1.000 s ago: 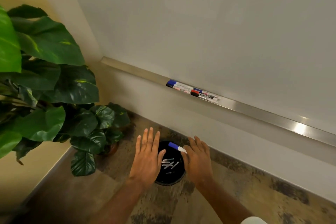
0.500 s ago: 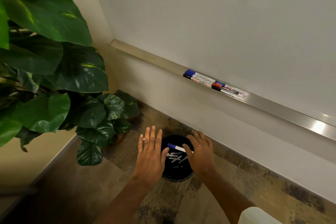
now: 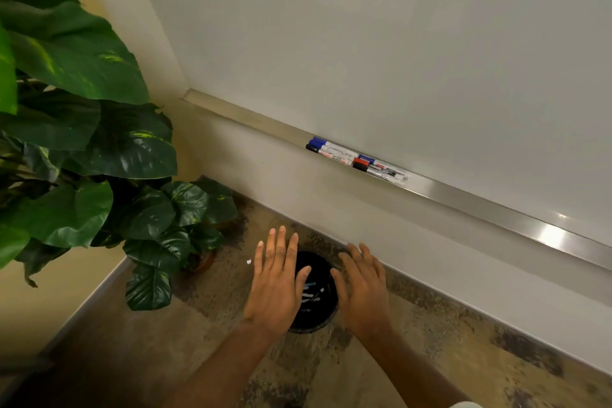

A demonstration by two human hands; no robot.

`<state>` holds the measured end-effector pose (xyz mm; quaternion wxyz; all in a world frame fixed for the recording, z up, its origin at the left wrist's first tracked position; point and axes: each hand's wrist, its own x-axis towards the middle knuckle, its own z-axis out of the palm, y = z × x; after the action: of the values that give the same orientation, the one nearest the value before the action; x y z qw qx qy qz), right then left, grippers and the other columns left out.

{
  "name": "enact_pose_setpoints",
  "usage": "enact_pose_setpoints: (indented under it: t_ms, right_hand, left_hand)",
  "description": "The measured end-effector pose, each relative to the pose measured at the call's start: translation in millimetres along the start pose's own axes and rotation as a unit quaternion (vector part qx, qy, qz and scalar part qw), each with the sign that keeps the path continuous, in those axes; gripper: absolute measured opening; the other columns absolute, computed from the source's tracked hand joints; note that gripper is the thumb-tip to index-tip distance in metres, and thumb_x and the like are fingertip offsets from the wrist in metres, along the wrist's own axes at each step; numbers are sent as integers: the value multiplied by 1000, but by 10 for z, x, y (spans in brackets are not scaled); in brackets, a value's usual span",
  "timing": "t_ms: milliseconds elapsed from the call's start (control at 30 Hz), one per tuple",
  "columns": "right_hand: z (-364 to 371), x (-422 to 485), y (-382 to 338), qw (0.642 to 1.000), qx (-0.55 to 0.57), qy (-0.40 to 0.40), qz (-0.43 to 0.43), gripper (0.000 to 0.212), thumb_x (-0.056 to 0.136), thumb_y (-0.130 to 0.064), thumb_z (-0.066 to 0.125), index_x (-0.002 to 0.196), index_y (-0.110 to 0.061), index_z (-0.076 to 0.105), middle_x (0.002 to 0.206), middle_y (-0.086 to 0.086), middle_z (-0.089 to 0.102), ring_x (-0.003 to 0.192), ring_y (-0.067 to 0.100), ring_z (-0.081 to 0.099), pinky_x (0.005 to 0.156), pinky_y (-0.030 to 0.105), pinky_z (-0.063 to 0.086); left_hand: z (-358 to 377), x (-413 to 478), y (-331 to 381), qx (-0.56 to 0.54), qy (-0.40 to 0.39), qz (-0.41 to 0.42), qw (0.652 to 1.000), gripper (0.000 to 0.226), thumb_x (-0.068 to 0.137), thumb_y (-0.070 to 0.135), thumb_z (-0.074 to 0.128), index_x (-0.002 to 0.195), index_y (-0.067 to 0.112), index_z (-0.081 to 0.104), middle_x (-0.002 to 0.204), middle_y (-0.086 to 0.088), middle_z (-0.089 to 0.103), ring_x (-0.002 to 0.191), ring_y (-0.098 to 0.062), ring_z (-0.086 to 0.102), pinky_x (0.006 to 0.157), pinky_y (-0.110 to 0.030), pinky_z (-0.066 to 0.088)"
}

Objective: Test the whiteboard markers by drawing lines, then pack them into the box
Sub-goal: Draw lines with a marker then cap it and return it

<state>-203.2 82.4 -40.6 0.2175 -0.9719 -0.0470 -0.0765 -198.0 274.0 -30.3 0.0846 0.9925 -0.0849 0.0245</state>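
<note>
Blank whiteboard [image 3: 397,43] above, with an aluminium ledge [image 3: 496,211] along its lower edge; leafy potted plant [image 3: 82,116] at left. Below, a round black container [image 3: 316,263] on the floor, flanked by left hand [image 3: 276,281] and right hand [image 3: 364,285], both palm-down, fingers straight and spread, holding nothing. Whiteboard markers [image 3: 357,161] clustered on the ledge, up and right of the fingertips, nearer the right hand; long axes along the ledge, caps (blue, black, red) towards its left end. Pale marker-like sticks [image 3: 313,295] loose in the container, blurred.
</note>
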Motion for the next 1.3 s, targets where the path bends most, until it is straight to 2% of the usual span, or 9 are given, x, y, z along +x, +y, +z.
enact_pose_setpoints:
  t_ms: [267, 400, 700, 933, 1033, 1167, 1300]
  right_hand:
    - [-892, -156, 164, 997, 6, 81, -14, 45, 102, -41, 40, 133, -12, 57, 151, 4, 42, 148, 19, 21, 117, 46, 25]
    - [-1322, -251, 347, 993, 2, 114, -9, 45, 101, -42, 45, 134, -13, 56, 153, 4, 40, 149, 18, 19, 118, 46, 23]
    - [-2272, -632, 891, 986, -7, 168, 14, 57, 100, -50, 43, 144, -14, 45, 159, 5, 28, 150, 20, 11, 120, 47, 20]
    - [-2892, -995, 1462, 976, -31, 213, 39, 63, 97, -52, 48, 148, -16, 39, 161, 3, 22, 151, 19, 8, 121, 45, 14]
    - [-3031, -1101, 1671, 973, -43, 219, 65, 64, 98, -53, 45, 149, -17, 36, 162, 3, 19, 151, 20, 8, 120, 49, 19]
    - [-3149, -1121, 1910, 966, -66, 228, 98, 66, 98, -56, 40, 151, -18, 30, 163, 2, 15, 151, 22, 7, 119, 50, 19]
    - [-3206, -1044, 2094, 956, -89, 241, 142, 70, 97, -58, 38, 153, -19, 27, 164, 2, 12, 151, 23, 6, 121, 47, 12]
  left_hand:
    - [-501, 41, 821, -3, 19, 42, 999, 67, 110, 52, 20, 163, 12, 12, 171, -13, 0, 158, -25, -10, 126, -48, 1]
    - [-720, 25, 1251, -2, 32, 66, 997, 68, 110, 52, 18, 164, 13, 2, 171, -12, -10, 157, -24, -15, 126, -47, -3]
    - [-1084, -112, 2260, -14, 54, 93, 994, 70, 108, 56, 10, 163, 17, -7, 169, -8, -23, 155, -21, -23, 125, -45, -11]
    - [-1203, -114, 3092, -21, 74, 138, 987, 71, 108, 57, 13, 164, 15, 2, 170, -10, -15, 157, -23, -17, 125, -47, -4]
    - [-1237, -36, 3365, -22, 83, 158, 984, 71, 108, 57, 15, 164, 13, 8, 171, -12, -8, 158, -25, -11, 125, -49, 1]
    - [-1265, 143, 3682, -42, 96, 195, 975, 72, 108, 58, 15, 164, 14, 6, 172, -12, -6, 158, -28, -6, 125, -49, 1]
    - [-1192, 370, 3913, -46, 88, 219, 971, 74, 107, 62, 12, 164, 17, 2, 171, -9, -10, 158, -28, -8, 124, -50, 2]
